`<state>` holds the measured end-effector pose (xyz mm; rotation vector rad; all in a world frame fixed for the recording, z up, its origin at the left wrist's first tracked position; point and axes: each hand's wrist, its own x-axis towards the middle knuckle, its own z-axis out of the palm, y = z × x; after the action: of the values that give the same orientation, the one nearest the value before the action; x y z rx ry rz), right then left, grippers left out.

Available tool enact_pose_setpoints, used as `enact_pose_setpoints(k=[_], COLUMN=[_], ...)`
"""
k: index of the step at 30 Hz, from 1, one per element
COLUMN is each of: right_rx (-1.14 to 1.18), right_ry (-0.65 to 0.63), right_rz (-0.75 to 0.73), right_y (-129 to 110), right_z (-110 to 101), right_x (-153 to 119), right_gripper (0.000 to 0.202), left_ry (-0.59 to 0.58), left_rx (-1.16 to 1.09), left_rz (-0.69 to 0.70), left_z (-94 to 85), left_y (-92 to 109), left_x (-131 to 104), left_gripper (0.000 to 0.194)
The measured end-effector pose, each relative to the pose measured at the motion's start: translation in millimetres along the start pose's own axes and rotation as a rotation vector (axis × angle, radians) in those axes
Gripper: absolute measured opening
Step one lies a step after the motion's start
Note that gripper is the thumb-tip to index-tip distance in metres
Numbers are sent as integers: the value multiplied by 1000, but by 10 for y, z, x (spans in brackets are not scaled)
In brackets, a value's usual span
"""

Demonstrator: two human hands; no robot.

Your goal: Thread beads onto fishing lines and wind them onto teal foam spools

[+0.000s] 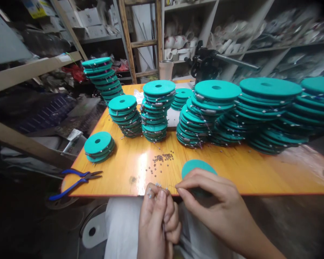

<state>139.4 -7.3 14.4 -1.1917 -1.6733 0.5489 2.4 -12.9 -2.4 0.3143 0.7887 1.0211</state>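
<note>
With our left hand point(156, 219) pinching a thin wire with small beads and our right hand point(205, 196) pinching its tip over one disc point(196, 166), we judge many stacks point(205, 111) beyond finished, while loose beads point(162, 160) ahead remain.

At the near edge of the orange wooden counter point(248, 172), the left hand point(158, 219) pinches a thin wire strung with tiny beads, the right hand point(213, 201) meeting it. Behind them lie loose small grey beads point(162, 160), a flat teal disc point(197, 166) and blue-handled pliers point(75, 180).
</note>
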Motion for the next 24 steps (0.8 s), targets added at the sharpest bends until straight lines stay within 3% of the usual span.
enact_pose_setpoints(k=[24], right_rx=[15], right_ry=[-7], right_rz=[17], right_y=[16], right_z=[-5], right_x=[9], right_gripper=[14], left_ry=[-29], left_rx=[22], left_rz=[4], left_z=[-1], left_y=[-6], left_x=[11], left_gripper=[52])
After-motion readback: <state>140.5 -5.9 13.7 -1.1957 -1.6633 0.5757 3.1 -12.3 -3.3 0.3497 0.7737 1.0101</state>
